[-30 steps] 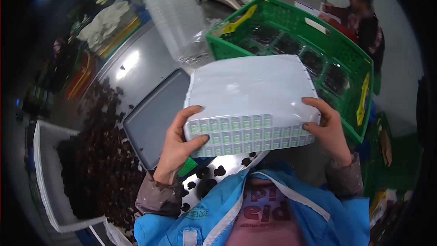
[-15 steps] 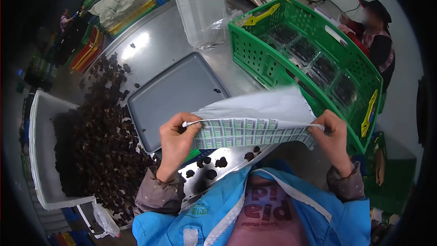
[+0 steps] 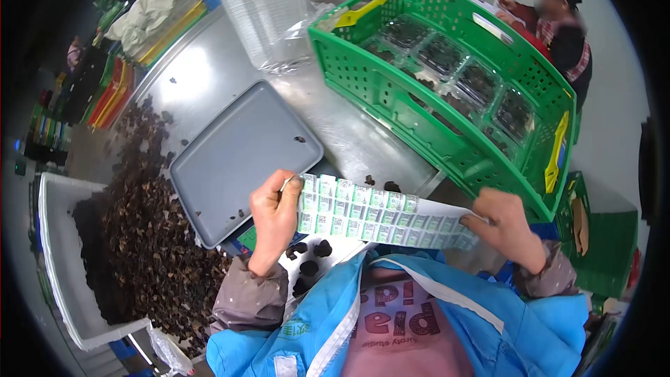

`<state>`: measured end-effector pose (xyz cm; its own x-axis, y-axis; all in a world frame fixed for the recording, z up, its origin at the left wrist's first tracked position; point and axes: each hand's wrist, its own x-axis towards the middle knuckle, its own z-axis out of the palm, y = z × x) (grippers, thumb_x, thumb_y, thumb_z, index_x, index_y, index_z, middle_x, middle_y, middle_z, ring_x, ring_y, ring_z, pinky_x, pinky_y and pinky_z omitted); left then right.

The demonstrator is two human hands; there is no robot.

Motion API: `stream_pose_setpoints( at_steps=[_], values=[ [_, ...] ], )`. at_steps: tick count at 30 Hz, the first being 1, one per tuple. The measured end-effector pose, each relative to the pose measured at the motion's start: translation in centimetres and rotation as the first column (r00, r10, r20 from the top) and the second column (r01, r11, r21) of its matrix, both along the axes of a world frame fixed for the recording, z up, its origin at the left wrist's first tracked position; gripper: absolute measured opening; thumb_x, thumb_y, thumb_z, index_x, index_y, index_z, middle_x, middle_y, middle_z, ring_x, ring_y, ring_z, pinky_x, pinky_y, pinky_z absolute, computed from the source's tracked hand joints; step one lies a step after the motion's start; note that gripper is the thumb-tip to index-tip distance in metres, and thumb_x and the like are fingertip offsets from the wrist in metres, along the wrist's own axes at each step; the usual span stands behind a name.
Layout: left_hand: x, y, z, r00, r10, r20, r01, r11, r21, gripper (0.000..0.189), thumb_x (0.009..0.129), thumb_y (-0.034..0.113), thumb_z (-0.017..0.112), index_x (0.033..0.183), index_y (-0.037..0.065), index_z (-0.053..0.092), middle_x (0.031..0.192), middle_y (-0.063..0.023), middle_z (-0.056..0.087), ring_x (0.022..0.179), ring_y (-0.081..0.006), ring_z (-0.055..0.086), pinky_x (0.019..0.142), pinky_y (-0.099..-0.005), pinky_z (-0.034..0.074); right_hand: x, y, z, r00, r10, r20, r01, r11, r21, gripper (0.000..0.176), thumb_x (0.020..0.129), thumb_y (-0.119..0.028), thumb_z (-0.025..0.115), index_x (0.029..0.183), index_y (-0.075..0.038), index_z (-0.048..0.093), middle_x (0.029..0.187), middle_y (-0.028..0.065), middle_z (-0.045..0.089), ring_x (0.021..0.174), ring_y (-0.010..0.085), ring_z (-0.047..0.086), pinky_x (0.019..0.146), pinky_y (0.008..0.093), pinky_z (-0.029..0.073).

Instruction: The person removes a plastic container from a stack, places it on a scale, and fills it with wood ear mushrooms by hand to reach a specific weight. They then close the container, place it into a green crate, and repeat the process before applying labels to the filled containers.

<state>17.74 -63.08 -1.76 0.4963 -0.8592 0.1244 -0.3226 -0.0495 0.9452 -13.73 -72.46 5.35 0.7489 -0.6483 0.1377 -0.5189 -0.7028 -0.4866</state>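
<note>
Head view, left hand (image 3: 273,211): I have its thumb and fingers pinching the upper left corner of the label sheet.
Head view, right hand (image 3: 504,222): I see its thumb against the sheet's right end, fingers curled; blur means I cannot tell whether they pinch it.
Label sheet (image 3: 373,215): spread between my two hands in front of the blue garment (image 3: 307,331), rows of green-and-white labels facing me.
Gray tray (image 3: 241,150): on the metal table (image 3: 192,91), left of the sheet, a few dark bits on it.
Green crate (image 3: 366,84): beyond the sheet to the right, clear boxes (image 3: 478,84) of dark pieces inside.
Dark heap (image 3: 157,258): left of the tray, reaching into the white bin (image 3: 59,237).
Person (image 3: 565,42): past the crate, wearing a dark cap.
</note>
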Motion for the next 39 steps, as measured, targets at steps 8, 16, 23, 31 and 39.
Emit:
stream_pose_setpoints(
  at_steps=[8, 16, 23, 31, 39],
  values=[
    [-2.8, -2.5, 3.4, 0.945, -0.073, 0.318, 0.072, 0.997, 0.015, 0.011, 0.083, 0.007, 0.061, 0.076, -0.001, 0.058, 0.054, -0.0078, 0.045, 0.046, -0.013, 0.04, 0.044, -0.0274, 0.032, 3.2, -4.5, 0.2, 0.984, 0.121, 0.133, -0.113, 0.992, -0.062, 0.035, 0.072, -0.027, 0.071, 0.099, -0.009, 0.059, 0.087, 0.0072, 0.055, 0.078, 0.0271, 0.057, 0.062, 0.0376, 0.045],
    [-3.5, -4.5, 4.4, 0.931, -0.041, 0.364, 0.034, 0.999, 0.024, 0.012, 0.083, 0.006, 0.061, 0.074, -0.001, 0.057, 0.054, -0.0079, 0.044, 0.046, -0.0131, 0.04, 0.044, -0.0272, 0.031, 4.2, -8.3, 0.1, 0.945, 0.311, 0.101, -0.327, 0.898, 0.294, 0.022, 0.077, -0.022, 0.065, 0.086, -0.003, 0.058, 0.078, 0.0118, 0.056, 0.075, 0.0296, 0.058, 0.063, 0.0396, 0.044],
    [-4.0, -7.1, 4.8, 0.921, -0.047, 0.386, 0.021, 0.997, 0.072, 0.014, 0.083, 0.007, 0.061, 0.073, -0.002, 0.057, 0.053, -0.008, 0.045, 0.045, -0.013, 0.039, 0.044, -0.0273, 0.031, 4.9, -11.9, 0.2, 0.937, 0.279, 0.211, -0.349, 0.722, 0.597, 0.013, 0.076, -0.011, 0.062, 0.075, -0.001, 0.054, 0.066, 0.013, 0.053, 0.062, 0.0262, 0.055, 0.057, 0.0352, 0.042],
    [-2.8, -9.5, 4.2, 0.967, 0.069, 0.245, -0.119, 0.974, 0.193, 0.021, 0.088, 0.012, 0.058, 0.074, -0.003, 0.056, 0.053, -0.0009, 0.042, 0.051, -0.0055, 0.036, 0.044, -0.0255, 0.028, 9.0, -24.9, -1.2, 0.917, -0.089, 0.39, -0.21, 0.722, 0.659, 0.01, 0.086, -0.016, 0.057, 0.089, -0.006, 0.057, 0.073, 0.0018, 0.062, 0.055, 0.0055, 0.05, 0.046, 0.0196, 0.038],
    [-2.4, -9.7, 4.2, 0.953, 0.122, 0.277, -0.194, 0.949, 0.247, 0.019, 0.086, 0.009, 0.059, 0.072, -0.003, 0.055, 0.052, -0.0024, 0.042, 0.051, -0.0068, 0.036, 0.045, -0.0256, 0.028, 15.0, -36.5, -14.1, 0.971, -0.188, 0.15, 0.076, 0.833, 0.548, 0.018, 0.079, -0.021, 0.064, 0.079, -0.003, 0.059, 0.071, 0.0072, 0.063, 0.063, 0.0166, 0.059, 0.053, 0.0314, 0.046]
  ],
)
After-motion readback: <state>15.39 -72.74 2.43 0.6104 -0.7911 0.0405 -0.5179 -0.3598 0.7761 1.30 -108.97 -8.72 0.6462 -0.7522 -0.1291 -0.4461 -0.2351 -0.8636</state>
